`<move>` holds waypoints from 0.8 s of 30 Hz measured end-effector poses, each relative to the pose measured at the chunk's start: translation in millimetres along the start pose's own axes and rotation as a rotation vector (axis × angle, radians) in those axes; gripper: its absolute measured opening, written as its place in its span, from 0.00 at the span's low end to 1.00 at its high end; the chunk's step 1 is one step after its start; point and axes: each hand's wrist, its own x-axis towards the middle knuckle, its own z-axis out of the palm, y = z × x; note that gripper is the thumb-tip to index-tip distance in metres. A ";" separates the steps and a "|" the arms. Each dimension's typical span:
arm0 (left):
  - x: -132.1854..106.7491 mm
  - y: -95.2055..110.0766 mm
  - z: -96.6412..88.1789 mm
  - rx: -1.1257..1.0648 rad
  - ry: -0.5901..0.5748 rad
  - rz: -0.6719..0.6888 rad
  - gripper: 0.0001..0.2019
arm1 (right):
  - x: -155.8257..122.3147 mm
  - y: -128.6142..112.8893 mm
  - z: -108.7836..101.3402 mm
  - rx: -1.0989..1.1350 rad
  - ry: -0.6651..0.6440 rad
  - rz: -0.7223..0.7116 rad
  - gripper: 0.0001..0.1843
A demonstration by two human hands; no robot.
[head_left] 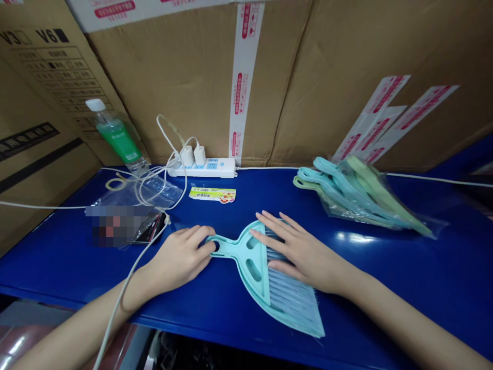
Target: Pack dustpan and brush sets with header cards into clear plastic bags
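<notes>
A light-blue hand brush [259, 246] lies on the blue tabletop, fitted against a dustpan [257, 298] of the same colour whose rim shows along its near edge. My left hand [188, 255] pinches the looped end of the handle between thumb and fingers. Over the grey-blue bristles rests my right hand [296, 247], its fingers spread out and lying on the brush. Part of the bristles and the far rim are hidden under that hand.
Bagged brushes and dustpans [358, 198] lie at the right back. Behind stand cardboard boxes [185, 82], a power strip [215, 167] with chargers and a green-labelled bottle [120, 139]. A printed label card [212, 194] lies mid-table. A white cable [133, 272] crosses my left forearm.
</notes>
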 end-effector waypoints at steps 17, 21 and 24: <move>-2.7 -0.1 -3.5 0.058 0.042 -0.143 0.04 | -6.3 20.1 0.7 -0.079 0.171 0.043 0.24; -3.8 0.4 -4.0 0.064 0.045 -0.144 0.04 | -4.6 21.0 0.6 -0.089 0.232 0.037 0.22; -4.3 0.8 -3.7 0.063 0.038 -0.147 0.04 | -3.4 20.7 -0.7 -0.090 0.267 0.036 0.21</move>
